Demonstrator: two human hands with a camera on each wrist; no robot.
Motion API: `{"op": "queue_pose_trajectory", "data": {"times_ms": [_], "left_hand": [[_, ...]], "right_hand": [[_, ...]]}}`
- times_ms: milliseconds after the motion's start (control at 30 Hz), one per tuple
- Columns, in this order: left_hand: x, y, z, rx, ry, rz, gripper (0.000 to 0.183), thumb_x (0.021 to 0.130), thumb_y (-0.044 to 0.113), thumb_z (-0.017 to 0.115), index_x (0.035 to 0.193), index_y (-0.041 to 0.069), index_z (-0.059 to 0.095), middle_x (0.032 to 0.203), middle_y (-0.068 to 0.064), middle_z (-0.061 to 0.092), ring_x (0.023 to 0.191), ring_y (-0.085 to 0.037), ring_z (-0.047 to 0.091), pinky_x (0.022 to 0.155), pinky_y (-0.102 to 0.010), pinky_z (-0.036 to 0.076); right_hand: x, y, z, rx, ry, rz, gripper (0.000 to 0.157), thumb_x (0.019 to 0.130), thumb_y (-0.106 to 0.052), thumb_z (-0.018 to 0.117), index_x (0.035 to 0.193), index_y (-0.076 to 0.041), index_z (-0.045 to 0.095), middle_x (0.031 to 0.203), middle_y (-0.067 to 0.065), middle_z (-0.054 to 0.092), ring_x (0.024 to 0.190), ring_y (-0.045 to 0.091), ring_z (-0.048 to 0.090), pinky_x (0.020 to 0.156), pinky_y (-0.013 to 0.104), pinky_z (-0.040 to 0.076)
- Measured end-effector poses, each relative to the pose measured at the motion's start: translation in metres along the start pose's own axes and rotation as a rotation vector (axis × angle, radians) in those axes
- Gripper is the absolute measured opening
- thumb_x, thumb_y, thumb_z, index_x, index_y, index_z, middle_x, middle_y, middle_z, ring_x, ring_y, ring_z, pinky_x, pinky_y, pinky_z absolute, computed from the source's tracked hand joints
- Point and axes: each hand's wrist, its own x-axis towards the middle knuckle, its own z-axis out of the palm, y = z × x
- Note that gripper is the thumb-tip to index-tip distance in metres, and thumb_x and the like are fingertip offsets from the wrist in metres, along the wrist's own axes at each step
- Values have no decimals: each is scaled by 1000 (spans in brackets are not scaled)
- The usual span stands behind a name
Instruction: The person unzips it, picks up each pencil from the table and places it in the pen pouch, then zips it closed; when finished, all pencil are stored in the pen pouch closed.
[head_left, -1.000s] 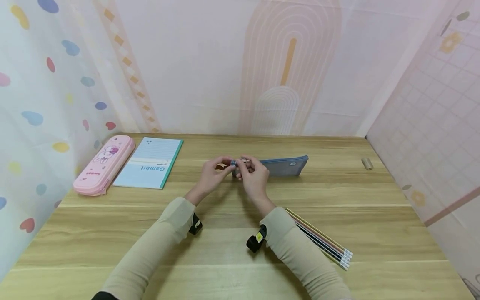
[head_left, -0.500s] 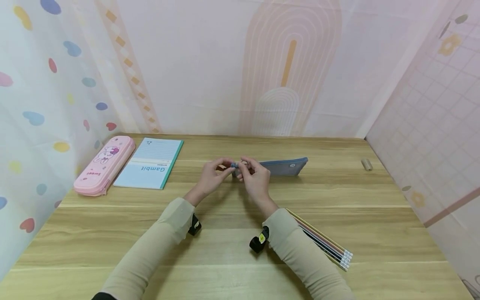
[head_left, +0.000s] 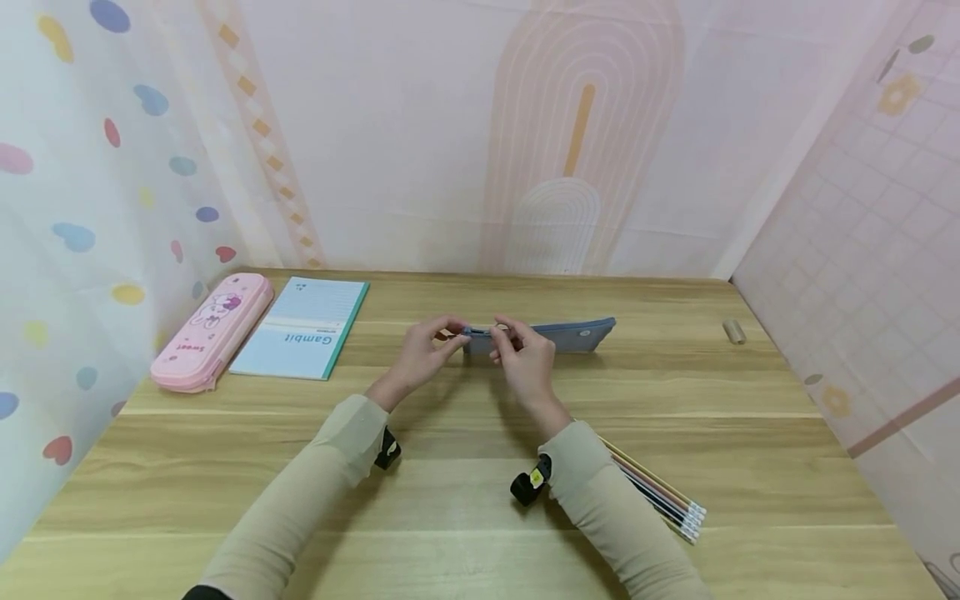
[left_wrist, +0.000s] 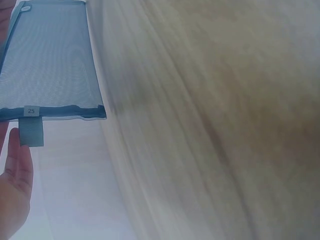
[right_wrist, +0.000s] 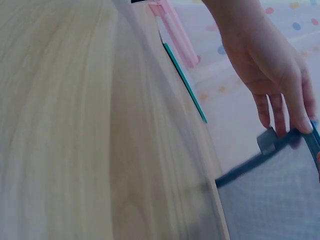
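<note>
A blue-grey mesh zipper pouch (head_left: 577,336) stands on its long edge on the table, its blue zipper edge (left_wrist: 4,60) uppermost. My left hand (head_left: 422,354) pinches the pouch's upper left corner, beside a small fabric tag (left_wrist: 31,131). The right wrist view shows that left hand (right_wrist: 275,70) with thumb and fingers on the corner. A little further right along the top edge, my right hand (head_left: 527,367) pinches the zipper; its fingertips cover the pull. Between the hands, a short dark stretch of the zipper edge shows.
Several pencils (head_left: 660,492) lie beside my right forearm, partly hidden by the sleeve. A pink pencil case (head_left: 212,332) and a notebook (head_left: 296,329) lie at the left. Far right is a small tan cylinder (head_left: 734,332). Patterned cloth (head_left: 420,150) hangs behind the table.
My right hand has slid right along the pouch's top edge, away from the left hand, widening the gap between them. The left hand stays at the corner.
</note>
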Motion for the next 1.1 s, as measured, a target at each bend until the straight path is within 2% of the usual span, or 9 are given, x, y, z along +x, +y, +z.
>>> {"op": "queue_pose_trajectory", "data": {"times_ms": [200,300,567,667,733,833,967,1100], "left_hand": [[-2,-1,-4,21,12,-8,17,84,13,59,99,5,62,95,-11,64,88,-21,57,76,-38,49],[-3,-4,-6,26,2,-12,17,85,14,58,100,6,61,96,-10,63,90,-20,56,77,-38,48],[-4,-9,-12,40,24,-23,16,84,11,59,98,5,62,95,-13,63,90,-23,56,78,-40,48],[-6,-12,-15,47,34,-26,16,84,11,59,98,4,62,94,-14,62,90,-23,56,78,-40,48],[-7,-14,-16,47,43,-26,16,84,10,59,98,3,61,93,-14,62,89,-24,56,77,-39,49],[-8,-15,-19,42,52,-26,15,84,11,59,97,2,61,92,-14,62,87,-23,57,76,-39,49],[-7,-14,-23,43,53,-25,16,85,14,58,97,3,61,92,-14,62,88,-23,57,76,-39,49],[-6,-15,-27,37,50,-42,17,86,16,57,98,4,61,94,-13,62,90,-23,56,78,-40,48]], "right_hand": [[-1,-20,-17,3,30,1,17,81,3,59,96,8,64,65,24,61,50,30,59,47,29,51],[-2,-27,-26,-16,35,16,17,81,3,59,96,9,64,66,25,61,52,34,59,49,33,51],[-2,-25,-42,-59,62,20,17,81,3,59,96,10,63,66,26,62,52,35,58,48,34,51],[0,-23,-51,-52,67,73,18,81,3,58,97,10,63,68,27,61,54,36,59,50,37,51],[2,-21,-58,-46,75,121,19,82,2,58,99,10,62,70,28,61,55,34,59,52,37,52],[5,-18,-68,-33,91,188,21,83,-1,57,101,9,62,73,27,61,54,23,60,53,35,52],[9,-14,-80,-20,118,228,21,84,-2,57,102,8,61,75,29,60,52,8,58,53,27,52],[12,-10,-92,-18,134,260,22,84,-2,57,103,8,60,75,30,59,52,6,57,54,25,52]]}}
